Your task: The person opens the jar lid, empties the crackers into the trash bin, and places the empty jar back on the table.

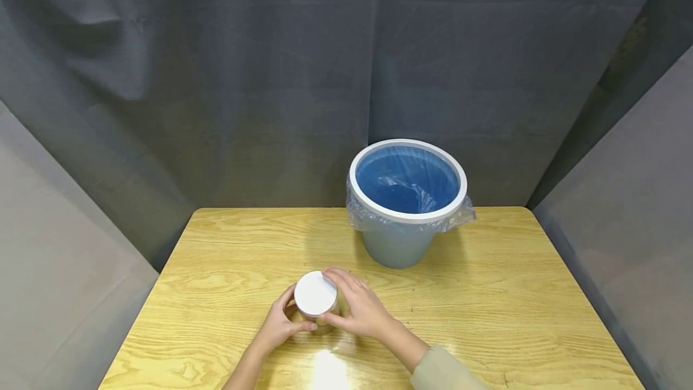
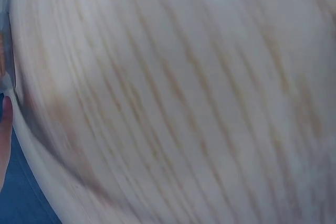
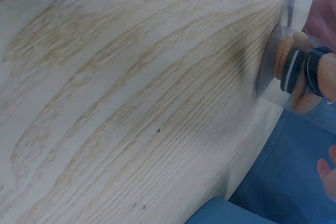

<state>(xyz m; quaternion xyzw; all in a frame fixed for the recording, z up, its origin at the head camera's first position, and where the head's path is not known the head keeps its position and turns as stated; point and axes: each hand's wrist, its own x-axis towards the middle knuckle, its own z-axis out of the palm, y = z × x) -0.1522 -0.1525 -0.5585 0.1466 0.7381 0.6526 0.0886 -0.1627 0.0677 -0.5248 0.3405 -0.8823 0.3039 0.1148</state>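
A clear jar [image 3: 270, 66] with a white lid [image 1: 315, 294] stands on the table near its front middle. Stacked tan and dark round cookies [image 3: 290, 66] show through its wall in the right wrist view. My left hand [image 1: 277, 325] grips the jar from the left, thumb in front. From the right, my right hand [image 1: 364, 309] holds the lid's edge between thumb and fingers. In the left wrist view only a sliver of the jar [image 2: 6, 45] and a fingertip [image 2: 5, 129] appear at the left edge.
A bin [image 1: 397, 245] with a white rim and a clear plastic liner [image 1: 357, 212] stands at the back of the wooden table [image 1: 233, 263], right of centre. Grey curtains [image 1: 271, 77] hang behind it. Pale panels [image 1: 59, 269] flank the sides.
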